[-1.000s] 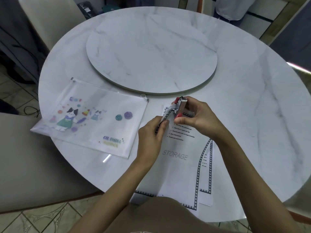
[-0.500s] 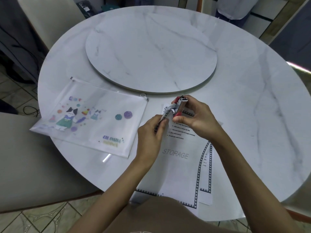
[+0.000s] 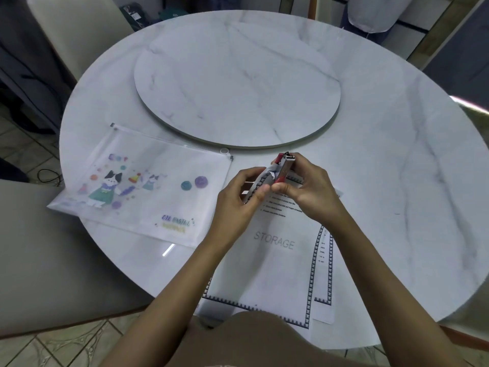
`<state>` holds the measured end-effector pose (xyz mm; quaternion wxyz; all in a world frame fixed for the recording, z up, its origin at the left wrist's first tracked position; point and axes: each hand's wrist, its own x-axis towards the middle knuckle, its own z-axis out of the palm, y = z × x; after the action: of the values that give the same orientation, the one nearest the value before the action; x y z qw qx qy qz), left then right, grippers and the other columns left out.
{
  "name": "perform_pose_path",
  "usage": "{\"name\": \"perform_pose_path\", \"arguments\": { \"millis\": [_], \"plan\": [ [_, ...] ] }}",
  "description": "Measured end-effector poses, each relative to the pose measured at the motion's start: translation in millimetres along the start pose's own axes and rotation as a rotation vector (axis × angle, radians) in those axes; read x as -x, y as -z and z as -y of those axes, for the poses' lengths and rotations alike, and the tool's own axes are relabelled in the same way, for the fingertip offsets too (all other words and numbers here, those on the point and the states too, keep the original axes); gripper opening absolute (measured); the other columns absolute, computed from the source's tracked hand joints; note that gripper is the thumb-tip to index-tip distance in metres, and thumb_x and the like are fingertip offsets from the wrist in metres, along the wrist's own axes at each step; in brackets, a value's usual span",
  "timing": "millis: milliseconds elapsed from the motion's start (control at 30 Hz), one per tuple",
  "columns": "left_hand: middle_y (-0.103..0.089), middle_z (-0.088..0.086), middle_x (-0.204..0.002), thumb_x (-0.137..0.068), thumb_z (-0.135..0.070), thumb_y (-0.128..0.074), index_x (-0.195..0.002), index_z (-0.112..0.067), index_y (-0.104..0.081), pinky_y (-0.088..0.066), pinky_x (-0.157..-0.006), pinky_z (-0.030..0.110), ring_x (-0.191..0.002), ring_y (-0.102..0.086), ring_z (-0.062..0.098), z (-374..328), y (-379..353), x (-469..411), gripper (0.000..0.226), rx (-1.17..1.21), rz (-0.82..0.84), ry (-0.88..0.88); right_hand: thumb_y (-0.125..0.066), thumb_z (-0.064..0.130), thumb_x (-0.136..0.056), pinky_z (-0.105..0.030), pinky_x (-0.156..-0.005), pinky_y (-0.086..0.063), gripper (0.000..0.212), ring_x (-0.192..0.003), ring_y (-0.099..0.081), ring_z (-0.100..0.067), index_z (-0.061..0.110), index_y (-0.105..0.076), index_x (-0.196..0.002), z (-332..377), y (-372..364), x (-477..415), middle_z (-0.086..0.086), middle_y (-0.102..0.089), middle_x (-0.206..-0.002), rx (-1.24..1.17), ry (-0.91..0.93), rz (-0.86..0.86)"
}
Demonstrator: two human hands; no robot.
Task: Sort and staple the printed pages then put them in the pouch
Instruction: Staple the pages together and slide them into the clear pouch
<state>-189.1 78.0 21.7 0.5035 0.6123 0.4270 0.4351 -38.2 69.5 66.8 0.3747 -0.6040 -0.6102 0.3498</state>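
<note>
The printed pages, white with a dark toothed border and the word STORAGE, lie stacked on the near part of the table. My left hand pinches their lifted top-left corner. My right hand squeezes a small red and silver stapler clamped over that corner. The translucent zip pouch with cartoon cats lies flat to the left, apart from the pages.
The round white marble table carries a raised turntable at its centre. A beige chair back stands at the far left and a grey cushioned seat at the near left.
Both hands stay at the pages' corner. The corner has curled up a little more in my left hand, and the stapler has barely shifted.
</note>
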Motion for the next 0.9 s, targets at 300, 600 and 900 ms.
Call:
{"name": "perform_pose_path", "arguments": {
  "millis": [300,600,900],
  "plan": [
    [-0.064,-0.008,-0.113,-0.086,-0.032,-0.064,-0.115,-0.024,-0.059,-0.042,-0.077,0.007,-0.097,-0.059,-0.003,8.7,-5.7,-1.1,0.030,-0.025,-0.039,0.021,-0.067,0.004,-0.081,-0.004,-0.082,-0.042,0.031,-0.090,-0.057,0.015,0.023,-0.053,-0.100,-6.9,-16.4,3.6,0.023,-0.061,-0.090,-0.025,-0.042,-0.087],
    [-0.064,-0.011,-0.105,-0.085,-0.034,-0.061,-0.109,-0.028,-0.058,-0.042,-0.077,0.009,-0.094,-0.058,-0.002,11.1,-21.3,-12.3,0.025,-0.055,0.027,-0.009,-0.069,0.004,-0.079,0.003,-0.074,-0.040,0.033,-0.080,-0.055,0.023,0.026,-0.054,-0.098,-20.6,-2.1,2.3,0.025,-0.060,-0.086,-0.011,-0.073,-0.128],
    [-0.067,0.000,-0.095,-0.093,-0.022,-0.055,-0.109,-0.011,-0.061,-0.044,-0.060,0.009,-0.077,-0.061,0.007,49.8,-9.9,6.0,0.021,-0.270,0.200,0.210,-0.070,0.004,-0.078,-0.015,-0.085,-0.046,0.035,-0.096,-0.061,0.003,0.027,-0.056,-0.099,-31.7,21.2,-1.3,0.015,-0.065,-0.098,-0.089,-0.073,-0.137]
  ]
}}
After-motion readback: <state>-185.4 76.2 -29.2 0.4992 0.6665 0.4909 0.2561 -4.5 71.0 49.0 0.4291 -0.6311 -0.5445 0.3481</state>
